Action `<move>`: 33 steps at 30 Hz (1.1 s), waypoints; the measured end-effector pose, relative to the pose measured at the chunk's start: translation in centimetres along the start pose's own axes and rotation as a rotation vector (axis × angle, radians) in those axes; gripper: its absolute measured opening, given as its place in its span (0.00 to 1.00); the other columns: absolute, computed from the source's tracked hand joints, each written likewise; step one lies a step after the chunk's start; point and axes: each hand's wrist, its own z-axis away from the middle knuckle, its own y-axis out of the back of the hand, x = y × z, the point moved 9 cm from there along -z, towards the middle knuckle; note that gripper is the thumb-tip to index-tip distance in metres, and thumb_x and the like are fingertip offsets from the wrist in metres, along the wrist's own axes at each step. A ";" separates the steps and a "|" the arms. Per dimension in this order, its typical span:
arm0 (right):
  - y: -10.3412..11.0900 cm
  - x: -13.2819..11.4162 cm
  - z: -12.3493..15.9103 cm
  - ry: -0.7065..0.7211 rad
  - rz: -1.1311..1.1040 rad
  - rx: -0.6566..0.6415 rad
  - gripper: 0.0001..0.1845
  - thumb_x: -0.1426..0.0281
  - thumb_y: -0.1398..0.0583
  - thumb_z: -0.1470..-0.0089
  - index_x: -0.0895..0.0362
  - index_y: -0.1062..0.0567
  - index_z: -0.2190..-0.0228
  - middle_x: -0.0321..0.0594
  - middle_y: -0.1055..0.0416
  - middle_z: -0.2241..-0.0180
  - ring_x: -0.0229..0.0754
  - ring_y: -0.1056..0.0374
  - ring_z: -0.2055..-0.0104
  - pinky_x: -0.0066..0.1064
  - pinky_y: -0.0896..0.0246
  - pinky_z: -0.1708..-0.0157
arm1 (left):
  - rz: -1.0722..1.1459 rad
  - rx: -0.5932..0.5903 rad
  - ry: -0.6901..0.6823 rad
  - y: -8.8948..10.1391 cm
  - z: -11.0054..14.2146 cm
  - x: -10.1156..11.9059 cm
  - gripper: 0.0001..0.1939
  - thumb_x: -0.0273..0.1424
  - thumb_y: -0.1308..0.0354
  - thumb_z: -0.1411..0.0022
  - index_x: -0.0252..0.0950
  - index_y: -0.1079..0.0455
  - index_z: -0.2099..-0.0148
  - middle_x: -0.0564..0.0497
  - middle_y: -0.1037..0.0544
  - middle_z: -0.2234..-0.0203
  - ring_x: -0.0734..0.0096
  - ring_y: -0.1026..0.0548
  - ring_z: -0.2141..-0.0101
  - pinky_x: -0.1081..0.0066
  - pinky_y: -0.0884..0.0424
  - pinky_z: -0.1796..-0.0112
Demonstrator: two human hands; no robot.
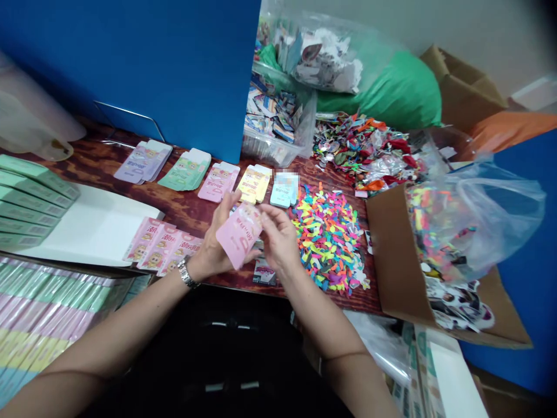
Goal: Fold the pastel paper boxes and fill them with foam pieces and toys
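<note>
A pink printed card box (238,237), small and flat-looking, is held in front of me over the table edge. My left hand (213,247), with a metal watch at the wrist, grips its left side between thumb and fingers. At its upper right end, my right hand (281,238) pinches the top with thumb and fingertips. Behind my hands lie flat stacks of like boxes: purple (143,161), green (186,169), pink (219,181), yellow (254,183) and light blue (284,190). Several pink boxes (159,244) lie side by side left of my left wrist.
A pile of small bright coloured pieces (333,238) spreads right of my right hand. Beyond it stand a clear bin of cards (274,122), mixed trinkets (365,145) and a cardboard box (398,255). Green boxes (32,200) and a white tray (104,223) stand left.
</note>
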 end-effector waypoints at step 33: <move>-1.3 -7.0 4.8 0.706 1.143 -0.266 0.16 0.72 0.49 0.34 0.52 0.23 0.54 0.42 0.26 0.55 0.41 0.31 0.50 0.33 0.35 0.46 | -0.322 -0.176 0.003 -4.0 1.8 -0.1 0.32 0.40 0.40 0.39 0.34 0.42 0.36 0.36 0.27 0.52 0.44 0.28 0.52 0.49 0.31 0.53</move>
